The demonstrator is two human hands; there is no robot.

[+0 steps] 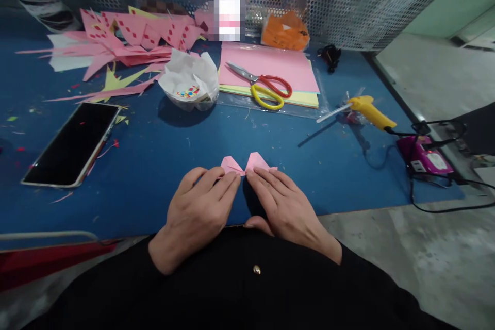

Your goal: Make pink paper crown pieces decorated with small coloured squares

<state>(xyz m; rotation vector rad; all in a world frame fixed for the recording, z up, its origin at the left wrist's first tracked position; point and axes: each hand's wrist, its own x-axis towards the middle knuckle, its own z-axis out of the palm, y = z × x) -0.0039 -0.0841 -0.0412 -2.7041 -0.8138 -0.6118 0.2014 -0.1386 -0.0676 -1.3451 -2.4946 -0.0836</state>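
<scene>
A folded piece of pink paper lies on the blue table close to its front edge, with two raised points and a gap between them. My left hand rests over its left half, fingers bent and held together with the tips on the paper; its thumb is hidden. On the right half, my right hand presses with straight fingers lying flat, the thumb held apart nearer my body. Both hands cover the paper's lower part.
Scissors lie on a pack of coloured paper. Nearby stand a white paper-lined bowl of small bits, a phone, pink cut-outs and an orange packet. A yellow glue gun and cables lie right.
</scene>
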